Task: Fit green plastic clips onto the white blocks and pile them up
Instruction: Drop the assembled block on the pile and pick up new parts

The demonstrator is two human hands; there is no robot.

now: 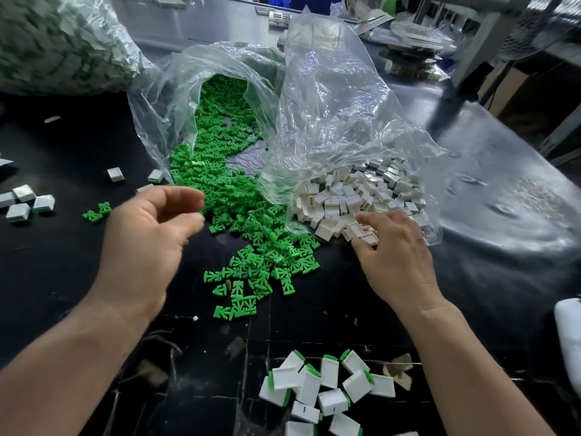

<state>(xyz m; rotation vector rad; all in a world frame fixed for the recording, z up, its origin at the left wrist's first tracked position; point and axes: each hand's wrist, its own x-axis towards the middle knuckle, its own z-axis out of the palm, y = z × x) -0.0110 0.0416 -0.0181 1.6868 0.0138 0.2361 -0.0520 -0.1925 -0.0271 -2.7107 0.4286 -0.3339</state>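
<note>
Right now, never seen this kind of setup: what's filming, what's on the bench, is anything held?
There is no machine here. A person works with two bare hands, and the single picture comes from a camera worn on their head, looking forward and down.

On the dark table, clear plastic bags spill green clips in the middle and white blocks to the right. Near the bottom edge lies a pile of finished blocks, white with green clips fitted.

The left hand hovers beside the clips. It is blurred, its fingers are loosely curled, and it seems empty. The right hand reaches into the white blocks with its fingertips among them. I cannot tell whether its grip has closed on one.
</note>
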